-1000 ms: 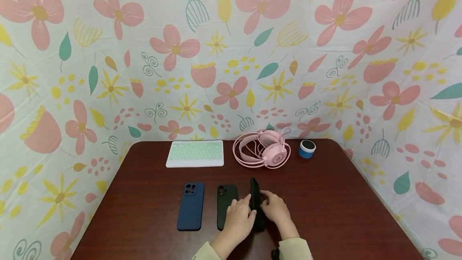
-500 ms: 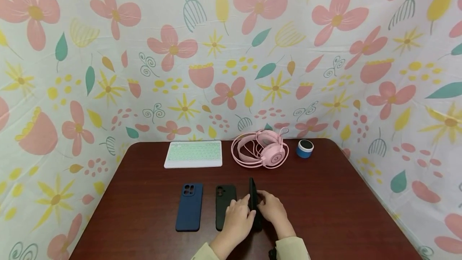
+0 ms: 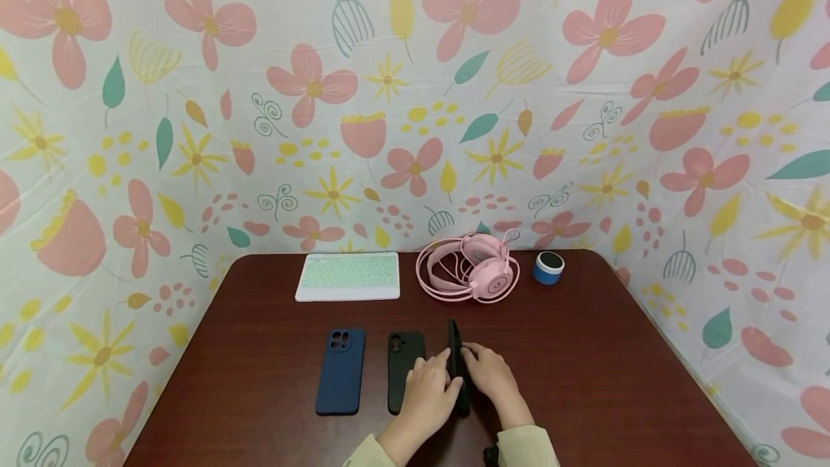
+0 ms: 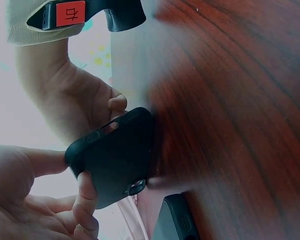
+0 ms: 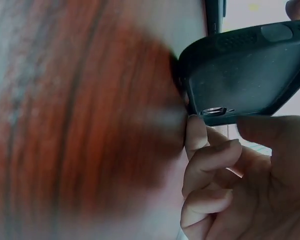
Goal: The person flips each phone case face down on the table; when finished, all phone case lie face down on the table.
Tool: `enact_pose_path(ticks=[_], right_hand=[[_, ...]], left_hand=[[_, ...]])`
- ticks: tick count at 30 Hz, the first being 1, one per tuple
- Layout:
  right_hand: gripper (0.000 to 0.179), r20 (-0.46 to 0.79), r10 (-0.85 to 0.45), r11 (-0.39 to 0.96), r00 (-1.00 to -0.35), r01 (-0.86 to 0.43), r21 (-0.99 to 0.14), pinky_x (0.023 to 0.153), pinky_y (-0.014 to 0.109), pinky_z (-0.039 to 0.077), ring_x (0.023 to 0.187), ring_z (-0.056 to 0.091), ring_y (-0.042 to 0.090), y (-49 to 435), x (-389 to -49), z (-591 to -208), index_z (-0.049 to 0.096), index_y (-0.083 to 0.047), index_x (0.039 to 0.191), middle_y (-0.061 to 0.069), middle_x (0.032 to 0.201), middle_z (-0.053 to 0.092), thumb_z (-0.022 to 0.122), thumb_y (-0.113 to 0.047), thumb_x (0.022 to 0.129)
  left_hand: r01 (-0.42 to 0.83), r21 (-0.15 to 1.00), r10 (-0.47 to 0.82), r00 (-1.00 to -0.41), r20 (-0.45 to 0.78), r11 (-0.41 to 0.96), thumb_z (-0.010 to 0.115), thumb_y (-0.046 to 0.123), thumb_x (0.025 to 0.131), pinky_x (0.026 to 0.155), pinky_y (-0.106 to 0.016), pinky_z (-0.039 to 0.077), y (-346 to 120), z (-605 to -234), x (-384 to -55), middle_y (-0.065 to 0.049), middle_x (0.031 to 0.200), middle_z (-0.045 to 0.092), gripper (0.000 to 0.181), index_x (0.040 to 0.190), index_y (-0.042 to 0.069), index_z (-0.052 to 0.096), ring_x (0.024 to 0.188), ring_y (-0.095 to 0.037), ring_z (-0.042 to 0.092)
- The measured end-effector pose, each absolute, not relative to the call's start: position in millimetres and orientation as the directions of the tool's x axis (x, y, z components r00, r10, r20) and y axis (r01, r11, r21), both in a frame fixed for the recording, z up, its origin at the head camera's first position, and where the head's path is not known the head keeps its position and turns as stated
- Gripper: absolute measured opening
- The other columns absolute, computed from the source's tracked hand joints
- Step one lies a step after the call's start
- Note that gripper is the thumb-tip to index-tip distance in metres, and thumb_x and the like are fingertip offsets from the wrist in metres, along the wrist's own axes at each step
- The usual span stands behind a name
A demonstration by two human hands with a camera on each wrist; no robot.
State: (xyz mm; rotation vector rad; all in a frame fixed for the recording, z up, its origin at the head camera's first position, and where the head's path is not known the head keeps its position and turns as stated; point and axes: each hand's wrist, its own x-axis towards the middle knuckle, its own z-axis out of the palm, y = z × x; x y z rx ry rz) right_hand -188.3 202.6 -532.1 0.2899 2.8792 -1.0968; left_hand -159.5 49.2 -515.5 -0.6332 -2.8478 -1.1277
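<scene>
A black phone case (image 3: 457, 359) stands on its long edge on the table between the two hands, hollow side toward the right. The left hand (image 3: 424, 396) pinches it, thumb on the upper edge and a finger against the back, as the left wrist view shows. Curled about the camera end, the right hand (image 5: 230, 170) holds the case there, a fingertip at the lower corner by the table. A camera hole shows through the hollow inside (image 5: 235, 85). Just left lies a dark green phone case (image 3: 405, 359), back up, partly covered by the left hand.
A blue phone case (image 3: 340, 373) lies farther left on the brown table (image 3: 259, 352). Along the back are a white keyboard (image 3: 348, 277), pink headphones (image 3: 489, 276) and a small blue-and-white cylinder (image 3: 548, 268). Floral cloth (image 3: 415, 92) hangs behind.
The lower end of the standing case has swung slightly left, so it looks narrower and more edge-on. Both hands stay on it with only slight shifts.
</scene>
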Motion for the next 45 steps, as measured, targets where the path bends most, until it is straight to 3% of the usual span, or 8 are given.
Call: enact_pose_path(ticks=[3,8,16,28,34,38,41,45], right_hand=[[0.055,-0.139,0.161,0.716,-0.977,0.212,-0.665,0.091,0.061,0.038,0.117,0.051,0.045,204.2,-187.5,-529.8,0.062,-0.003,0.129,0.022,0.125,0.059,0.031,-0.043,0.104],[0.075,-0.161,0.153,0.699,-0.975,0.222,-0.679,0.088,0.059,0.04,0.106,0.057,0.04,205.5,-185.6,-527.0,0.063,-0.005,0.127,0.015,0.103,0.066,0.015,-0.057,0.102],[0.083,-0.159,0.156,0.694,-0.975,0.223,-0.684,0.093,0.061,0.035,0.121,0.046,0.047,204.9,-184.0,-524.6,0.063,-0.005,0.127,0.024,0.13,0.055,0.011,-0.063,0.099],[0.077,-0.098,0.24,0.677,-0.966,0.239,-0.696,0.087,0.06,0.04,0.111,0.054,0.046,201.2,-184.5,-525.3,0.062,-0.001,0.127,0.022,0.122,0.06,0.032,-0.064,0.097],[0.07,-0.04,0.275,0.67,-0.961,0.222,-0.708,0.087,0.059,0.042,0.109,0.056,0.044,201.9,-184.4,-524.3,0.064,-0.001,0.124,0.021,0.12,0.062,0.038,-0.06,0.097],[0.064,-0.008,0.298,0.666,-0.954,0.214,-0.715,0.086,0.057,0.043,0.109,0.057,0.042,204.2,-184.1,-525.4,0.064,-0.002,0.124,0.02,0.12,0.062,0.041,-0.056,0.099],[0.057,0.014,0.314,0.661,-0.949,0.208,-0.721,0.085,0.056,0.044,0.107,0.058,0.04,204.8,-183.8,-525.9,0.065,-0.003,0.123,0.019,0.119,0.063,0.044,-0.051,0.099],[0.051,0.04,0.328,0.66,-0.944,0.198,-0.725,0.081,0.054,0.047,0.099,0.062,0.037,204.9,-182.5,-524.5,0.067,-0.005,0.121,0.017,0.116,0.065,0.047,-0.047,0.099]], left_hand=[[0.374,0.654,0.36,-0.918,0.164,0.657,0.067,0.025,0.092,0.065,-0.029,0.031,50.4,-515.7,-159.9,0.012,0.067,0.042,0.049,0.134,0.001,0.055,0.073,-0.011,0.037],[0.363,0.666,0.361,-0.921,0.149,0.651,0.065,0.028,0.093,0.066,-0.03,0.032,52.7,-516.0,-160.7,0.014,0.066,0.042,0.049,0.134,0.003,0.055,0.074,-0.01,0.038],[0.36,0.682,0.387,-0.914,0.121,0.637,0.06,0.032,0.096,0.066,-0.03,0.033,55.6,-516.6,-160.8,0.015,0.067,0.043,0.049,0.136,0.005,0.054,0.075,-0.01,0.038],[0.388,0.674,0.404,-0.903,0.144,0.628,0.058,0.039,0.096,0.064,-0.029,0.031,57.3,-520.1,-159.4,0.016,0.068,0.042,0.052,0.138,0.009,0.052,0.072,-0.008,0.037],[0.367,0.68,0.399,-0.909,0.118,0.635,0.049,0.046,0.099,0.065,-0.03,0.032,57.2,-522.2,-159.6,0.015,0.07,0.045,0.053,0.137,0.01,0.053,0.073,-0.009,0.038],[0.35,0.68,0.397,-0.913,0.093,0.645,0.047,0.038,0.102,0.067,-0.031,0.034,57.5,-523.7,-158.7,0.005,0.095,0.063,0.045,0.135,0.009,0.055,0.078,-0.011,0.041],[0.341,0.669,0.403,-0.913,0.068,0.66,0.049,0.031,0.102,0.066,-0.029,0.033,57.3,-524.9,-158.2,-0.001,0.111,0.064,0.04,0.134,0.008,0.056,0.078,-0.011,0.04],[0.323,0.658,0.423,-0.906,0.006,0.68,0.05,0.029,0.101,0.063,-0.03,0.03,56.7,-526.5,-158.6,0.001,0.101,0.064,0.038,0.131,0.007,0.059,0.073,-0.012,0.037]])
